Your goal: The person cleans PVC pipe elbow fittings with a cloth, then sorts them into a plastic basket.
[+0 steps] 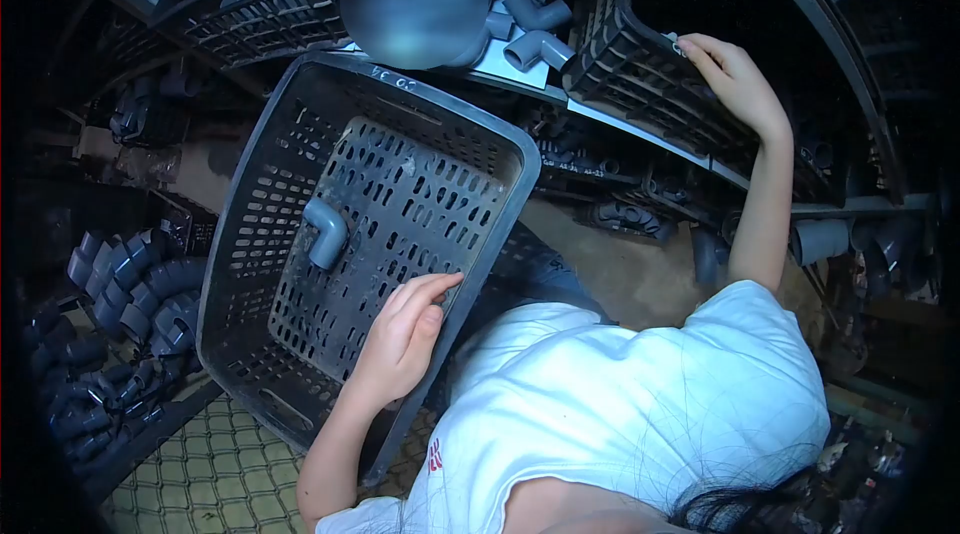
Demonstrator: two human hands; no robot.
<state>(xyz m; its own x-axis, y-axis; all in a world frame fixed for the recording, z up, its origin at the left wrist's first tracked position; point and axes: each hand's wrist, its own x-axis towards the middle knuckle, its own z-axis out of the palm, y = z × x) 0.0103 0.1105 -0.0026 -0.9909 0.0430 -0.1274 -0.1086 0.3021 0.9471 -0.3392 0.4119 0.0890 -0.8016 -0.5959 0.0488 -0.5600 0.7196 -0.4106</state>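
Note:
A large black plastic basket (520, 149) with slotted sides and floor is tilted in front of my body. Inside it lies one grey pipe elbow (328, 234). My left hand (402, 339) reaches over the basket's near side, fingers stretched out and touching the inner edge of the rim; nothing shows in its palm. Up on the shelf, a black crate (640, 64) stands at an angle. My right hand (735, 84) has its fingers hooked over that crate's upper rim, beside a small pale label; the fingertips are partly hidden.
Loose grey elbows (537, 49) lie on the shelf (650, 134), partly covered by a round blurred patch (415, 2). Another black crate (270, 9) sits at the upper left. Many grey fittings (130, 294) are piled at left, above wire mesh (200, 469). A metal beam (820, 14) crosses upper right.

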